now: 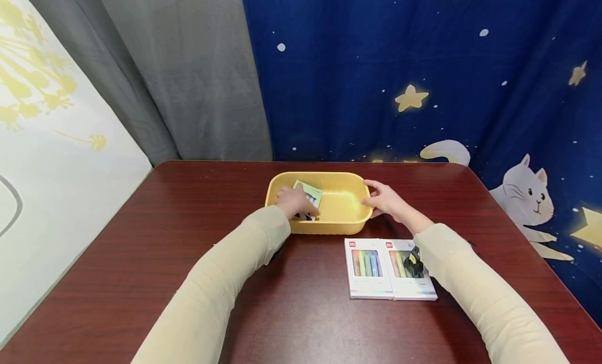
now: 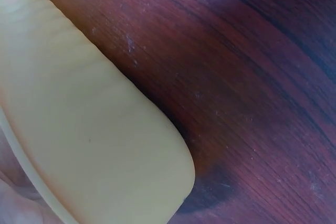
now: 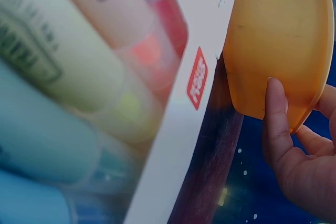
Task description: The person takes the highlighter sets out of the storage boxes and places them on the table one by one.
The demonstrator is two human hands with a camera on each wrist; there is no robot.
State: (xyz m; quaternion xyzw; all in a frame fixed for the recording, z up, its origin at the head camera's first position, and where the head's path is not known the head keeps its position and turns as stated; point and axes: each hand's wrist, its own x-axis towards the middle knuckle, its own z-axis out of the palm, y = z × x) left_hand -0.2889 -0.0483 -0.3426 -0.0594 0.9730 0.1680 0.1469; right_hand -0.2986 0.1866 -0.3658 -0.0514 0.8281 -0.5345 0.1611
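Boxes (image 1: 369,270) read "deli" while right hand (image 1: 388,202) grips tub (image 1: 329,228), left hand (image 1: 292,201) holds packet (image 1: 314,190).

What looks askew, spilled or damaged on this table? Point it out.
Nothing looks spilled or damaged. Only the green printed item stands out slightly: partly hidden by the left hand, it lies askew to the walls of the yellow plastic tub.

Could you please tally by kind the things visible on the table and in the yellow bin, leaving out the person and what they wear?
Yellow bin: 1
White marker boxes: 2
Green item in the bin, partly hidden by the left hand: 1 visible
Total: 4 visible
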